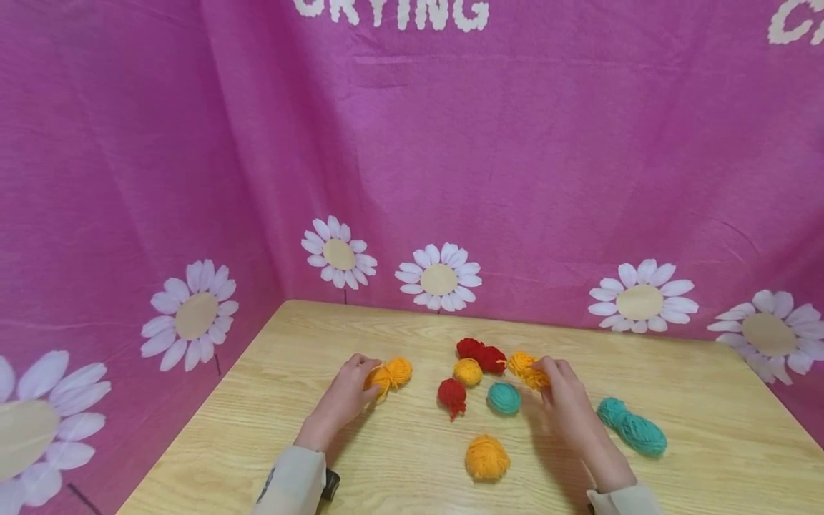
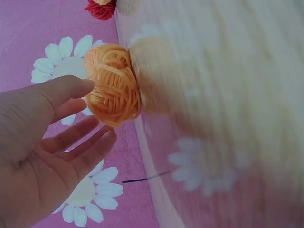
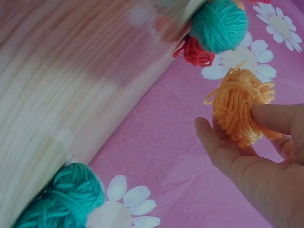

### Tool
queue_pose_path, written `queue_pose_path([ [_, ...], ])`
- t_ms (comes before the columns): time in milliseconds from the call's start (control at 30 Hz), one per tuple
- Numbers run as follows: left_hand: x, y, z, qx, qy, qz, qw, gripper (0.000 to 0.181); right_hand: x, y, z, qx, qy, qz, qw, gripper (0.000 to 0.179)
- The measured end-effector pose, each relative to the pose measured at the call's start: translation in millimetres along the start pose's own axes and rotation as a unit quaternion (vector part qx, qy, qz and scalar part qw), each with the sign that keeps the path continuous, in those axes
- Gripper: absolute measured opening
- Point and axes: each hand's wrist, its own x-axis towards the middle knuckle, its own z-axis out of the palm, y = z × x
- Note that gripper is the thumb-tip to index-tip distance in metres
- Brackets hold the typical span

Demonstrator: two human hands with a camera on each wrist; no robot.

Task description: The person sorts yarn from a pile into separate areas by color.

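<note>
In the head view my left hand (image 1: 350,388) is at an orange yarn skein (image 1: 399,370) tied at its middle, on the left of the table. The left wrist view shows the thumb tip at the side of this skein (image 2: 114,90), the other fingers loosely extended below it. Further right, my right hand (image 1: 566,400) pinches a loose orange yarn skein (image 1: 524,368) between thumb and fingers. In the right wrist view this skein (image 3: 240,107) is held up with loops sticking out; the palm hides part of it.
Between the hands lie a red skein (image 1: 492,359), a small yellow ball (image 1: 468,372), a red ball (image 1: 453,395) and a teal ball (image 1: 504,398). An orange ball (image 1: 487,458) sits nearer the front. A teal skein (image 1: 637,430) lies at right. Pink cloth (image 1: 515,179) hangs behind the table.
</note>
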Motion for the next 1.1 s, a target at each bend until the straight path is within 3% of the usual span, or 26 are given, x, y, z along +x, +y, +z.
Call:
queue_pose_path([
  [600,-7.4,-2.7,-4.2,0.013,0.019,-0.001,0.9997,0.04,7.5,-22,18,0.01,0.034,-0.077,0.9964,0.034],
  [900,-13.9,0.7,-7.1,-0.005,0.026,-0.001,0.9996,0.039,10.9,-45,32,0.017,-0.013,-0.08,0.9966,0.035],
  [1100,-20.2,9.9,-8.4,-0.028,0.031,0.021,0.9989,0.036,13.7,-60,42,0.019,-0.023,-0.093,0.9952,0.035],
])
